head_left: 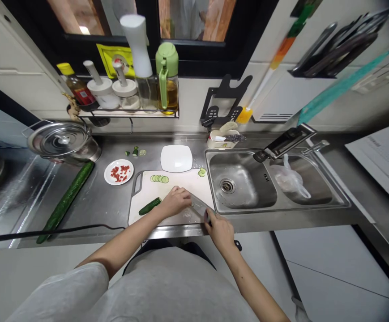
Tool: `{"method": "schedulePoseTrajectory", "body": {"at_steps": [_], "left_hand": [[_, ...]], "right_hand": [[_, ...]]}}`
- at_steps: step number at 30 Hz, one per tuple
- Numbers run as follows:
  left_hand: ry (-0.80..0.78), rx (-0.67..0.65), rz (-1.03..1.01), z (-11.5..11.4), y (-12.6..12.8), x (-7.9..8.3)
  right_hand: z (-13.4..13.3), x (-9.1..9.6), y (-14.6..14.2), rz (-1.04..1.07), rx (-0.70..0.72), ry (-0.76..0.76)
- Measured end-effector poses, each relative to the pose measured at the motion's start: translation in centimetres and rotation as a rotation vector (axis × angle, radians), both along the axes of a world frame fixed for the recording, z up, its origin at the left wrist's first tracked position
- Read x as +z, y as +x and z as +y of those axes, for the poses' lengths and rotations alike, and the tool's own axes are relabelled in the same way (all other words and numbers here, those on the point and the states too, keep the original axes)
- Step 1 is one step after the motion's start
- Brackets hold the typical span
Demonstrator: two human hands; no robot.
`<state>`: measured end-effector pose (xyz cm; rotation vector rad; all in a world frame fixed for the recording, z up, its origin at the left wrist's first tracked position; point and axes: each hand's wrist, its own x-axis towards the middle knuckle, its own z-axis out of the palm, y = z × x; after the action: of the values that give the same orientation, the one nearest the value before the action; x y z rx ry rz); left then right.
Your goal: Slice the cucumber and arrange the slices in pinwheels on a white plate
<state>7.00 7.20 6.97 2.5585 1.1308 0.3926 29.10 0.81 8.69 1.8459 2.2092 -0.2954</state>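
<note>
A white cutting board [184,181] lies on the steel counter in front of me. My left hand [176,201] presses down on a piece of cucumber [149,206] whose green end sticks out to the left. My right hand [219,228] grips the handle of a knife [199,205], its blade angled up-left against my left hand's fingers. A row of cucumber slices [159,179] lies at the board's far edge, and a few more slices [202,172] sit at its far right corner.
A whole long cucumber [67,199] lies on the counter at left, beside a lidded pot [61,141]. A small plate of red pieces [119,172] and an empty white plate [176,158] sit behind the board. A sink [244,183] with a plastic bag [290,179] is at right.
</note>
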Motion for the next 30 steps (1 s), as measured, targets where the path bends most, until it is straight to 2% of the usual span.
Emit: {"method": "schedulePoseTrajectory", "body": {"at_steps": [2,4,7,9,14,18,24,30], "left_hand": [[-0.043,0.071,-0.072,0.3,0.8,-0.2],[-0.122,0.213,-0.161,1.0,1.7,-0.6],[-0.259,0.483,-0.255,3.1,3.2,-1.6],[-0.311,0.574,-0.24,5.0,4.2,-2.2],[-0.359,0.535,-0.031,9.7,6.3,-2.8],[-0.355,0.51,0.09,12.1,7.8,-2.8],[-0.362,0.569,0.126,13.2,9.2,-3.0],[-0.354,0.657,0.146,13.0,9.0,-3.2]], "right_hand": [[-0.1,-0.1,0.6,-0.001,-0.042,0.004],[-0.1,-0.1,1.5,-0.002,-0.093,0.002],[-0.3,-0.1,2.9,0.015,-0.171,-0.001],[-0.5,0.0,3.9,0.025,-0.212,-0.004],[-1.2,0.3,5.5,0.003,-0.265,-0.019],[-1.7,0.2,6.2,-0.007,-0.283,-0.033],[-2.1,0.0,7.2,0.003,-0.333,-0.045],[-1.9,0.3,7.3,0.007,-0.331,-0.053]]}}
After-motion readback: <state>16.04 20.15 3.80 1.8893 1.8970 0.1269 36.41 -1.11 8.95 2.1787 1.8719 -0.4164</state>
